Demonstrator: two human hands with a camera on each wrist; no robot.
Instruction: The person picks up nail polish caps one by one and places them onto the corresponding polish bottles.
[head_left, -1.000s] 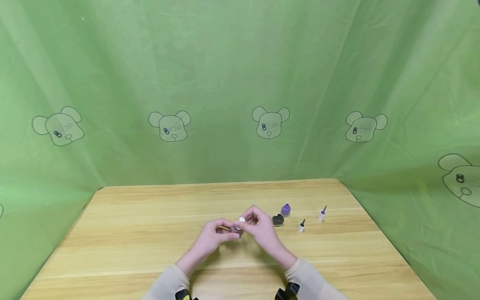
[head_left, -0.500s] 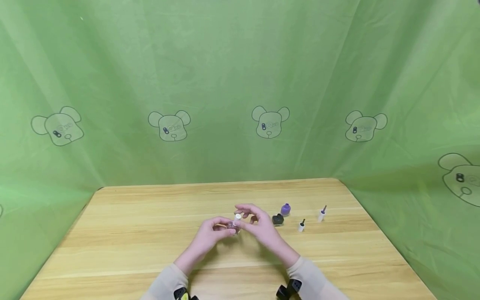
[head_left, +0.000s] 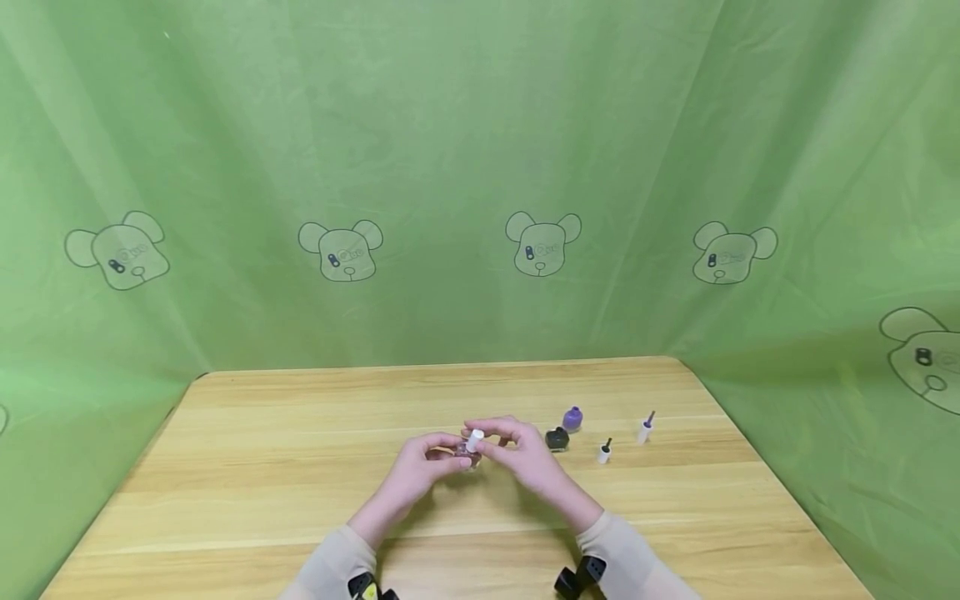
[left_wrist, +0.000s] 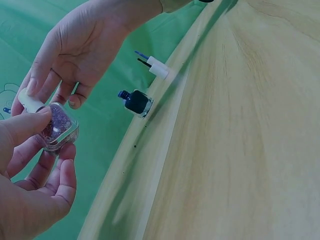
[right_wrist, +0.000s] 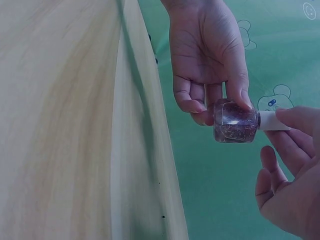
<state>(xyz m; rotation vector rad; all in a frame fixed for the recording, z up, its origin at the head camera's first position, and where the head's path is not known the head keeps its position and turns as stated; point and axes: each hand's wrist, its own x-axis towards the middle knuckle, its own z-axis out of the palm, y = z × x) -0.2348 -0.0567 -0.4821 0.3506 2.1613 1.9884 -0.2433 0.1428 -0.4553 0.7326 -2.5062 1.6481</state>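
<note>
A clear nail polish bottle (right_wrist: pixel 235 122) with purplish glitter is held above the table in my left hand (head_left: pixel 418 472), thumb on one side and fingers on the other. Its white cap (right_wrist: pixel 272 121) sits on the bottle's neck, pinched between the thumb and fingers of my right hand (head_left: pixel 531 461). In the left wrist view the same bottle (left_wrist: pixel 60 127) shows its squarish glass body. Whether the cap is fully tight I cannot tell.
Right of my hands stand an uncapped black polish bottle (head_left: pixel 557 439) and an uncapped purple one (head_left: pixel 572 419). Two white caps stand with brushes up, a dark-brush cap (head_left: pixel 604 452) and a purple-brush cap (head_left: pixel 646 428). All are on the wooden table (head_left: pixel 300 433).
The bottle and both hands have shifted slightly left. The white cap shows more fully now, and my right fingers have lifted off and closed on it again.
</note>
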